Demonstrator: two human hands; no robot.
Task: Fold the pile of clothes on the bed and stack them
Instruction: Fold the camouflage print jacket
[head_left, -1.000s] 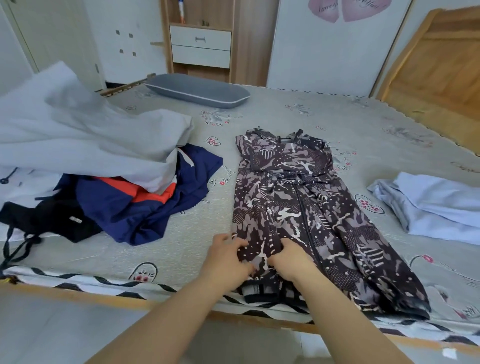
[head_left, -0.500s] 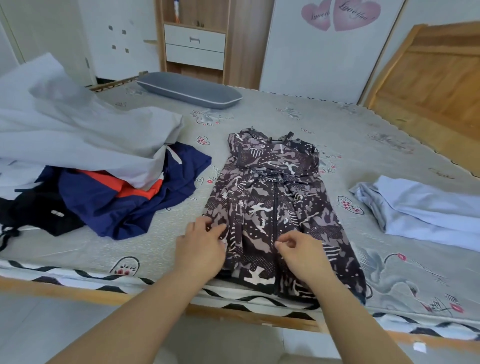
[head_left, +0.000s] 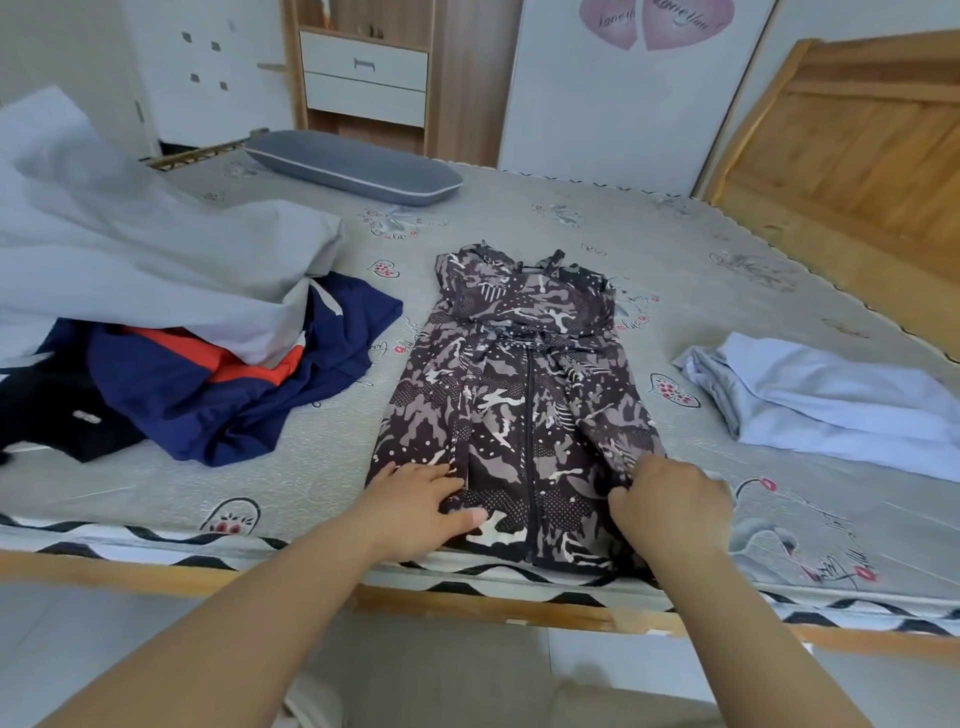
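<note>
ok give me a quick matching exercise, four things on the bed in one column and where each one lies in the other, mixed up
Things:
1. patterned jacket
2. light blue garment
3. navy and orange garment
4. grey pillow

Places:
A. far side of the bed
B. middle, under both hands
C. left, in the unfolded pile
D. right, lying alone

Pairs: 1-B, 2-D, 3-C, 4-A

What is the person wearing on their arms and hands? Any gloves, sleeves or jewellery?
Nothing shows. Both forearms are bare up to the frame's lower edge, with no sleeve in view. The left hand and right hand have no gloves, rings, watch or bracelets. The left thumbnail looks short and unpainted.
</note>
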